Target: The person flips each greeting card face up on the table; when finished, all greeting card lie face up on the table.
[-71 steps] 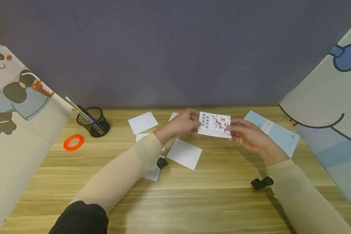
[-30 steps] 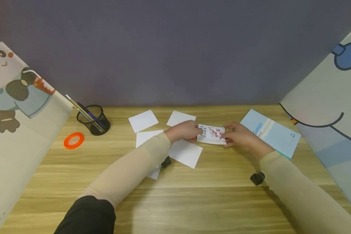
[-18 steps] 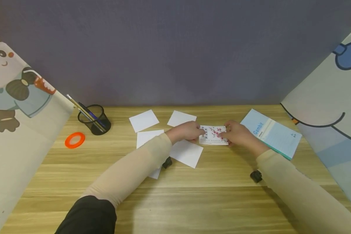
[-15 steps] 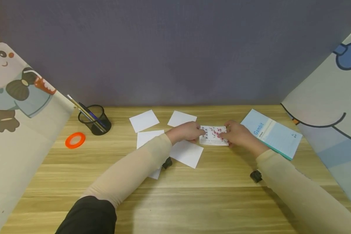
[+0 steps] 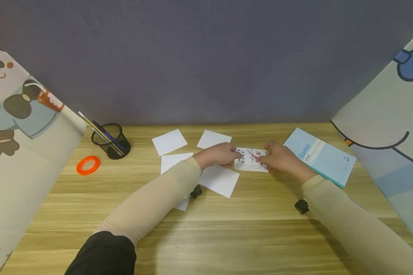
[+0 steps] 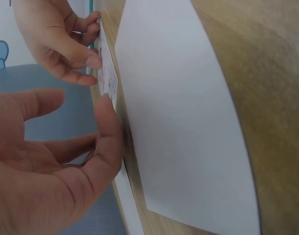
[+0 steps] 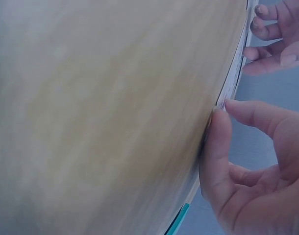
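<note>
Probably light, bendable: white rectangular paper card with pink-blossom print [image 5: 250,162]. Left hand [image 5: 219,153] pinches nine-o'clock edge, right hand [image 5: 280,157] three-o'clock; short edges best.

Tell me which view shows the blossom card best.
Head view: the blossom card faces that camera, its print visible. Left wrist shows it foreshortened and partly covered; right wrist, only a thin sliver.
</note>
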A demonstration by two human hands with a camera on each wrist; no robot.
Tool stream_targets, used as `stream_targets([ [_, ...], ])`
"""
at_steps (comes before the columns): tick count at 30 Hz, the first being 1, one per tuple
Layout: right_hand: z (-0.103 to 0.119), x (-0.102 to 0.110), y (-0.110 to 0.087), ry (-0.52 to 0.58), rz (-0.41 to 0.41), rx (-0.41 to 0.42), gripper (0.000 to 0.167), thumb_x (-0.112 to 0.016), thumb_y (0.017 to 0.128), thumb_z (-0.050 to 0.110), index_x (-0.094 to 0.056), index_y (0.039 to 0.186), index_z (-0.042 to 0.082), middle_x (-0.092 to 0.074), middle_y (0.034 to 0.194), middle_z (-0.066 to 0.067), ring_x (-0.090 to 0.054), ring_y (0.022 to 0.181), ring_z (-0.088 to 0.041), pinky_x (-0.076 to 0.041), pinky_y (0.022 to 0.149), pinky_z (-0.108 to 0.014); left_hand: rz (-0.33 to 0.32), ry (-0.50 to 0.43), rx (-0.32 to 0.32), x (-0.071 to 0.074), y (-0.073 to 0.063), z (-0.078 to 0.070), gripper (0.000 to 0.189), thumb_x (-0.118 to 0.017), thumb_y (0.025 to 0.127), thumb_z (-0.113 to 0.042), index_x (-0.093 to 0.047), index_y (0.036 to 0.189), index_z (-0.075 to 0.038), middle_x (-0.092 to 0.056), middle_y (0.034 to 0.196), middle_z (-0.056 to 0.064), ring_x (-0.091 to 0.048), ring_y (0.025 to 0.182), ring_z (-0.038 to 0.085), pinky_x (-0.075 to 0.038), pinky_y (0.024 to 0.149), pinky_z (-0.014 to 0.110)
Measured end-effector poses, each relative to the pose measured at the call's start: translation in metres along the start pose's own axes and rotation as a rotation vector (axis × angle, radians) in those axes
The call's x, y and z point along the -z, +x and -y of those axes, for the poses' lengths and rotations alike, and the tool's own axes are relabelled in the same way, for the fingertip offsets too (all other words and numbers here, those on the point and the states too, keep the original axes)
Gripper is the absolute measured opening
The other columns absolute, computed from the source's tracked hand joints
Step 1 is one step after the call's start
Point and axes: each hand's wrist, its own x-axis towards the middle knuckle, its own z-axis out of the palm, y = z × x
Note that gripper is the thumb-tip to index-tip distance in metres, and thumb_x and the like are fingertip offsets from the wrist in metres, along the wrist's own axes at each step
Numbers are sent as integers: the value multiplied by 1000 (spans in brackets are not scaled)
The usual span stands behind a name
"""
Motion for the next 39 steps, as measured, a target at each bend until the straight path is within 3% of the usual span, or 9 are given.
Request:
stream_targets([
  [6,1,2,-2,-4,12,13,80,-70,103,33,-33,158,-11,-69,81,-9,-71,67,-17,-64,65,-33,13,-6,-8,3,-2,0,36,-49,113,-38,-60,105,-5,-43,59,-7,-40,54,10,-46,72,34],
  [10,3,5,-5,-20,25,40,81,-68,105,36,-31,158,-14,-70,80,-9,-72,67,-16,-64,67,-34,19,-5,0,7,-4,2,40,-49,113,-38,-62,124,-2,-48,64,-3,-44,58,12,-47,75,34],
  [14,2,8,-9,-13,45,44,82,-65,106,37,-27,160,-13,-72,88,-13,-75,72,-18,-66,71,-36,-4,-2,-1,11,-8,4,55,-49,113,-38,-50,155,-2,-57,85,2,-53,68,13,-54,84,31],
  [19,4,12,-13,34,75,28,80,-61,108,34,-23,163,-9,-68,83,-10,-76,76,-20,-67,74,-38,-40,-56,-21,16,-15,8,54,-49,113,-35,-51,156,-3,-67,113,11,-67,92,18,-62,95,32],
  [21,6,13,-13,15,74,36,79,-60,108,34,-23,163,-8,-67,75,-7,-75,73,-20,-67,79,-41,-48,-87,-28,19,-17,10,51,-49,113,-34,-53,154,-3,-66,122,16,-67,99,20,-63,97,33],
  [26,13,13,-10,-82,41,91,77,-58,108,35,-28,161,-12,-69,69,-6,-73,64,-19,-58,104,-58,-73,-135,-21,30,-21,15,52,-51,113,-32,-52,153,0,-63,129,18,-63,92,18,-63,92,34],
  [28,18,13,-8,-83,24,109,77,-59,108,35,-29,161,-13,-74,79,-10,-73,63,-19,-56,106,-61,-91,-149,-11,35,-21,17,55,-52,113,-33,-48,156,0,-61,139,16,-65,96,20,-62,95,36],
  [33,31,12,-3,-26,2,117,77,-59,108,33,-28,162,-11,-73,120,-26,-75,71,-20,-62,98,-54,-130,-226,13,49,-24,23,61,-53,112,-34,-39,163,-3,-47,164,15,-62,130,30,-55,116,44],
  [39,48,11,11,80,12,88,74,-60,108,27,-27,163,-9,-59,141,-35,-76,77,-20,-67,86,-42,-200,-270,23,63,-25,32,61,-53,112,-30,-39,163,-1,-47,164,17,-58,139,35,-54,117,43],
])
